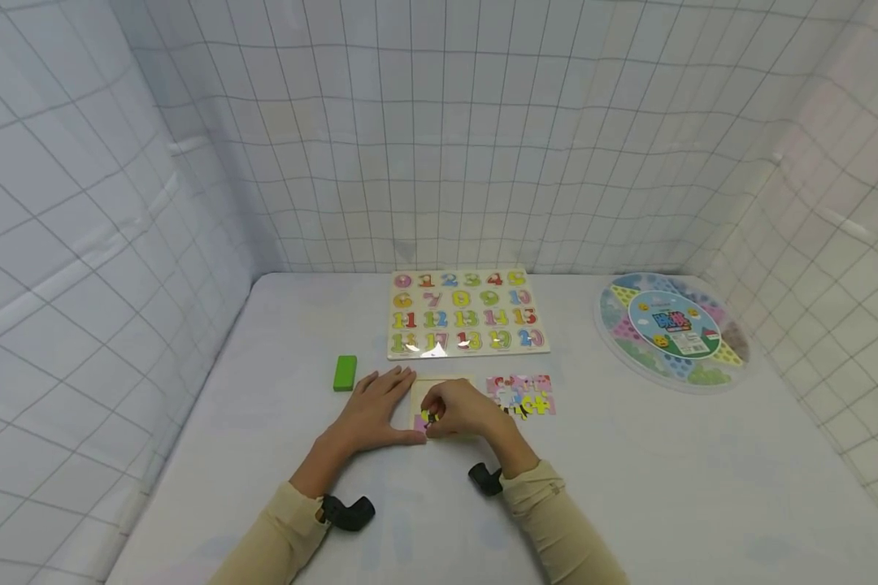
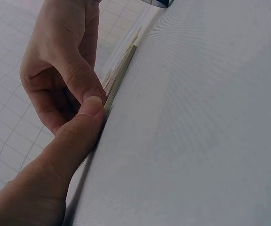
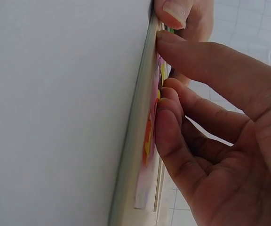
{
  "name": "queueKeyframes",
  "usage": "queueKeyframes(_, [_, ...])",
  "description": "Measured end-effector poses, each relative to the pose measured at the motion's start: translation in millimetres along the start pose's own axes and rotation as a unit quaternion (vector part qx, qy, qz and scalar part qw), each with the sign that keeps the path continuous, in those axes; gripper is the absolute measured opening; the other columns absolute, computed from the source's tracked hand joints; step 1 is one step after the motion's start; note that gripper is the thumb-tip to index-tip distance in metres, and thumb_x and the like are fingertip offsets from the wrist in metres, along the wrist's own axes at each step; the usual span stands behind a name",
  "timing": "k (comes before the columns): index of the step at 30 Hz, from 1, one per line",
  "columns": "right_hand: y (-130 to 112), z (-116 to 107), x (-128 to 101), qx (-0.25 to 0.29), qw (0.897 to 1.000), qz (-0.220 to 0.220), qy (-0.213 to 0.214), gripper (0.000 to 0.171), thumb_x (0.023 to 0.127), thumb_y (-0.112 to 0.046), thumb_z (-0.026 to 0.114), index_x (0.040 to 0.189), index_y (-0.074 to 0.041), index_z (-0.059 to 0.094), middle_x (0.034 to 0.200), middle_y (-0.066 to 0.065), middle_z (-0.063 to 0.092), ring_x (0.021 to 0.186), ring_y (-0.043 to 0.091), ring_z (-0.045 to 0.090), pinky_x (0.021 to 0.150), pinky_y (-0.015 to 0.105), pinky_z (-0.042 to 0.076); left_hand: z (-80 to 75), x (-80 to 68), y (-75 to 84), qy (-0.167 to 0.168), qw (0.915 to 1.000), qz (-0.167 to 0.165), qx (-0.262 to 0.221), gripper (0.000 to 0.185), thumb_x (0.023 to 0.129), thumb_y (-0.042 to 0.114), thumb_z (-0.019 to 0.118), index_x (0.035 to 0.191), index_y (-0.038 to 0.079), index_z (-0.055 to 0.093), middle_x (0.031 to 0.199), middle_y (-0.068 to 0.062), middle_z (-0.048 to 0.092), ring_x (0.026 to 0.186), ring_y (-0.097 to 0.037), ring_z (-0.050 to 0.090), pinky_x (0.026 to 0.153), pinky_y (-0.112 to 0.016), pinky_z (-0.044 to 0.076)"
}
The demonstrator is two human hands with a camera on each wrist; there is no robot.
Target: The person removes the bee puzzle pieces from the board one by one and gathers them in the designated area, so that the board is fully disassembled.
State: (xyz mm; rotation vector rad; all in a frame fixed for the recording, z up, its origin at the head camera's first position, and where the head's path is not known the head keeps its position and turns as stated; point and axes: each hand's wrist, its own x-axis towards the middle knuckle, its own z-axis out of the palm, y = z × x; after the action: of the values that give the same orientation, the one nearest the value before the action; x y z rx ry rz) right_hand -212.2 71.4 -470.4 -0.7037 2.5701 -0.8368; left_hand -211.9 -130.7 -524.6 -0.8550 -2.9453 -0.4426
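A small wooden puzzle tray (image 1: 442,378) lies flat between my hands. My left hand (image 1: 369,414) rests along its left side, fingers extended, with the thumb at the near edge. My right hand (image 1: 462,406) reaches over the tray with curled fingers and pinches a puzzle piece (image 1: 429,418) at the near left corner. In the right wrist view, pink and yellow puzzle pieces (image 3: 148,139) lie inside the tray's pale rim (image 3: 121,202). The right fingertips partly hide them. Both thumbs almost meet at the tray's edge in the left wrist view.
Right of the tray lie several joined puzzle pieces (image 1: 534,396) in pink and yellow. A number board (image 1: 468,313) stands behind, flat on the table. A green block (image 1: 345,373) is at the left, and a round colourful package (image 1: 673,329) at the far right.
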Motion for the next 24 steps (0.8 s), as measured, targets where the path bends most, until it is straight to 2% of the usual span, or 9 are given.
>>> queueKeyframes(12, [-0.9,0.9,-0.4,0.002,1.000,0.002,-0.002,0.030,0.067,-0.015,0.080,0.091,-0.011,0.065,0.078,-0.002,0.060,0.069,0.005,0.051,0.061,0.017,0.044,-2.3,-0.9,1.0,-0.004,1.0000,-0.004,-0.002,0.115,0.058,0.089,0.044,0.145,0.016,0.026,0.150,-0.003,0.029,0.140,-0.019,0.024,0.114,-0.046,0.014])
queueKeyframes(16, [-2.2,-0.1,-0.8,-0.002,1.000,0.006,0.005,0.031,0.067,-0.016,0.081,0.093,-0.012,0.065,0.078,-0.003,0.059,0.070,0.006,0.051,0.062,0.017,0.044,-3.1,0.4,1.1,0.007,1.0000,-0.003,-0.003,0.114,0.058,0.088,0.046,0.145,0.016,0.028,0.149,-0.004,0.030,0.139,-0.019,0.025,0.113,-0.046,0.015])
queueKeyframes(24, [0.4,3.4,-2.1,0.007,1.000,0.003,0.005,0.036,0.064,-0.015,0.082,0.096,-0.013,0.065,0.077,-0.006,0.058,0.069,0.005,0.051,0.062,0.017,0.045,-2.0,-1.1,1.4,0.000,1.0000,-0.002,-0.005,0.115,0.058,0.089,0.043,0.145,0.016,0.028,0.150,-0.004,0.030,0.139,-0.019,0.024,0.113,-0.047,0.015])
